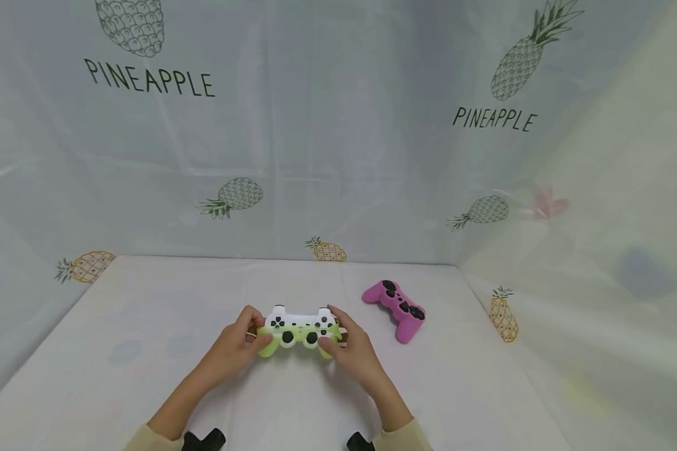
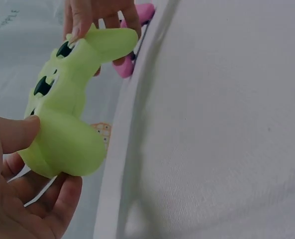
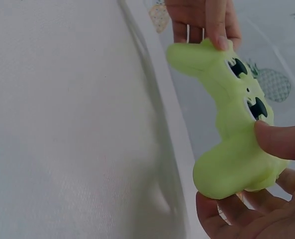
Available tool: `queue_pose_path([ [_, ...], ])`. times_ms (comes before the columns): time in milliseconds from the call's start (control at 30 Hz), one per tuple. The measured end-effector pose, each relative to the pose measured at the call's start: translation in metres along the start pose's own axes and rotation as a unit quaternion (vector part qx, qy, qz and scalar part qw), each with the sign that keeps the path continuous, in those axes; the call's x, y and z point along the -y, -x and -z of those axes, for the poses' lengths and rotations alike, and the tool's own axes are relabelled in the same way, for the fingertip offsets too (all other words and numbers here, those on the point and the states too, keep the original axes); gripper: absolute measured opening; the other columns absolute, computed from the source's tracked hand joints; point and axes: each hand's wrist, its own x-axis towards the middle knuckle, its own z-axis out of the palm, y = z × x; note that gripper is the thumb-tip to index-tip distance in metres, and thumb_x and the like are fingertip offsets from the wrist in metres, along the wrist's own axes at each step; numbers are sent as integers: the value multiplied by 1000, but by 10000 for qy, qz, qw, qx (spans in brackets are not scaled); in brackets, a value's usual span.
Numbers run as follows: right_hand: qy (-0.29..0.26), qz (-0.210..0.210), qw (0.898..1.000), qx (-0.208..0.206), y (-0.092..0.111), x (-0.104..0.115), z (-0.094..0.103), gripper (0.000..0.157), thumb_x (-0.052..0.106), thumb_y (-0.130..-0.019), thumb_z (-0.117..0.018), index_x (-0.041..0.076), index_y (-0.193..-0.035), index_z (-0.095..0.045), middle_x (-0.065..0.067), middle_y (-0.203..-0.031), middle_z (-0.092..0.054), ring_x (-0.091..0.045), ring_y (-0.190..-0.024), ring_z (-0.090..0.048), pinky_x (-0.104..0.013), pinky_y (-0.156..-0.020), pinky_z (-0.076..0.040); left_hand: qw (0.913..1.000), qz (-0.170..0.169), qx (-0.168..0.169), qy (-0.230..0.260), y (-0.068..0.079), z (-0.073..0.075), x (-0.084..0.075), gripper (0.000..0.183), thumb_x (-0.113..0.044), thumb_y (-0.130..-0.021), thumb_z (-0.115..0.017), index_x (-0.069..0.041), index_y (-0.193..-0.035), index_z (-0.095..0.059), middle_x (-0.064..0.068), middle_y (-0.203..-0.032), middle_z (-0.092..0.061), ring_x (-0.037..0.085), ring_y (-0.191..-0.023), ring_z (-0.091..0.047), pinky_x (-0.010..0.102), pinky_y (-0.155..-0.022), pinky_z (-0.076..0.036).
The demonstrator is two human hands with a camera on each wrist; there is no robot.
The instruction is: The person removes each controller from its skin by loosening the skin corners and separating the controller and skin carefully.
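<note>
A game controller (image 1: 300, 322) is raised between both hands, looking white on top and light green below in the head view, with black sticks and buttons. Light green covers most of what the wrist views show. My left hand (image 1: 232, 352) grips its left end, the thumb lying on the front face and the fingers behind. At the other end my right hand (image 1: 356, 352) holds it the same way, its thumb beside a black stick (image 3: 259, 108). Beyond the right hand, a pink controller (image 1: 395, 304) with black parts lies on the table, touched by neither hand.
A white cloth covers the table (image 1: 146, 313). Behind and beside it hang pale curtains (image 1: 338, 125) printed with pineapples. Two black objects (image 1: 205, 440) sit by the sleeves at the lower edge of the head view.
</note>
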Motion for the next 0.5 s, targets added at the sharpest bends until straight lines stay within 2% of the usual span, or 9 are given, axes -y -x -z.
queue_pose_path([
  [133, -48, -74, 9999, -98, 3, 1, 0, 67, 22, -99, -78, 17, -159, -49, -16, -139, -63, -24, -104, -68, -32, -84, -56, 9998, 187, -102, 60, 3, -6, -5, 29, -18, -105, -68, -12, -119, -43, 8, -115, -67, 18, -106, -67, 42, -96, -54],
  [300, -81, -231, 9996, -148, 7, -2, -4, 68, 23, -98, -79, 16, -158, -49, -17, -139, -63, -23, -102, -68, -31, -81, -55, 9974, 638, -193, 254, 8, -13, -11, 30, -13, -106, -65, -13, -123, -41, 16, -126, -67, 18, -105, -67, 41, -95, -50],
  [500, -251, -279, 9992, -145, 9, -4, -11, 65, 20, -98, -79, 14, -157, -52, -17, -135, -64, -21, -97, -67, -27, -76, -55, 9946, 948, -290, 312, 16, -17, -11, 30, -11, -106, -63, -13, -125, -41, 17, -124, -66, 22, -113, -67, 41, -96, -49],
])
